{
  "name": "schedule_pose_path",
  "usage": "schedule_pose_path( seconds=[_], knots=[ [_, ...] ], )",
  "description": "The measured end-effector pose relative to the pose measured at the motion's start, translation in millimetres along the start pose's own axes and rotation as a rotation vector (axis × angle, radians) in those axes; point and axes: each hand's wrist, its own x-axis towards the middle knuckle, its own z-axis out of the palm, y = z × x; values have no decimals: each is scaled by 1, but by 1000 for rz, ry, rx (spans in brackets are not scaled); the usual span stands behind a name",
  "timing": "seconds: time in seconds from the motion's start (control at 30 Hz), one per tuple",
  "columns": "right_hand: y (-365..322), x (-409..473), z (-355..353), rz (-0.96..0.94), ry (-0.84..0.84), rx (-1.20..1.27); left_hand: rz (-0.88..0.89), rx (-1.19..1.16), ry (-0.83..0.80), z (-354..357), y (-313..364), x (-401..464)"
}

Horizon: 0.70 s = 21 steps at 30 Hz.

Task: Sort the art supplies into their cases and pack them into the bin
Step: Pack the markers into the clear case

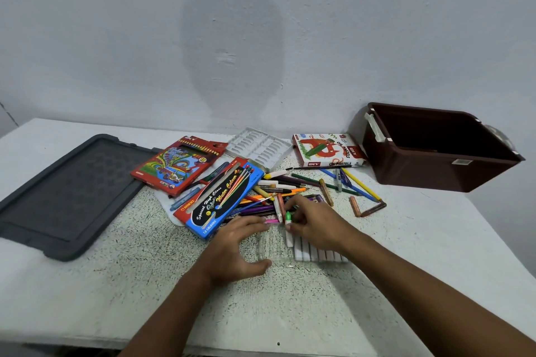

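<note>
Slotting markers into the clear case, one at a time

Head view: our right hand [314, 222] pinches a green-capped marker [288, 224] at the clear case [290, 249], which lies on the desk [290, 313] just in front of the loose pile [290, 194]. Our left hand [236, 246] steadies the case, fingers spread and relaxed, thumb at its near edge. The marker looks light, stiff, a bit slick, so we'd grip mid-barrel. The brown bin [435, 171] sits well to the right of the case, behind it.
</note>
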Motion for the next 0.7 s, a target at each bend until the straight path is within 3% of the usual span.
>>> schedule_pose_path(
  seconds=[0.7],
  knots=[
    [6, 0, 2, -10, -47, -99, -31, 6, -7, 0, 2, 1]
  ],
)
